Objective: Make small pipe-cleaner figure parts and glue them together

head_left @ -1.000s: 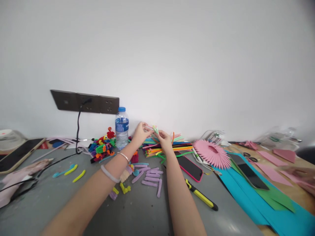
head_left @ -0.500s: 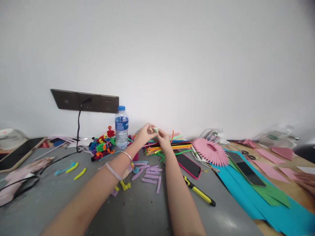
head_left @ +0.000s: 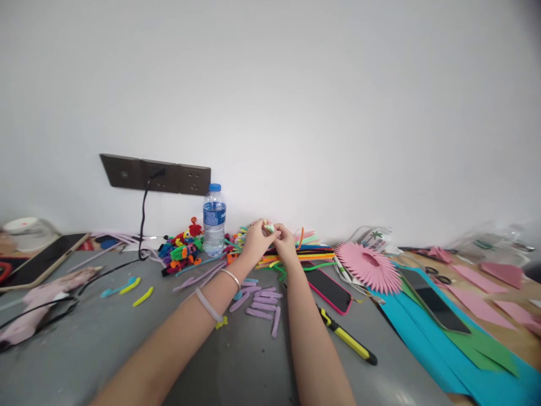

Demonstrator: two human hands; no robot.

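My left hand (head_left: 256,243) is closed around a small pale green and pinkish fuzzy bundle, which looks like pipe cleaners (head_left: 269,226). My right hand (head_left: 285,246) meets it from the other side, fingertips pinched together against the same bundle. The fingers cover most of it. Below both hands lies a heap of long coloured pipe cleaners (head_left: 315,255). Nearer, between my forearms, several short lilac pipe cleaner pieces (head_left: 264,307) rest on the grey table.
A water bottle (head_left: 214,223) stands left of my hands, beside colourful pipe cleaner figures (head_left: 181,251). To the right lie a pink-edged phone (head_left: 332,290), a yellow cutter knife (head_left: 349,340), a pleated pink paper ring (head_left: 350,262) and blue paper sheets (head_left: 426,344). A black cable (head_left: 142,220) hangs at left.
My hands have come closer together around the pale bundle, with the left fingers more curled. The view has shifted slightly, and another person's hand at the right edge has left it.
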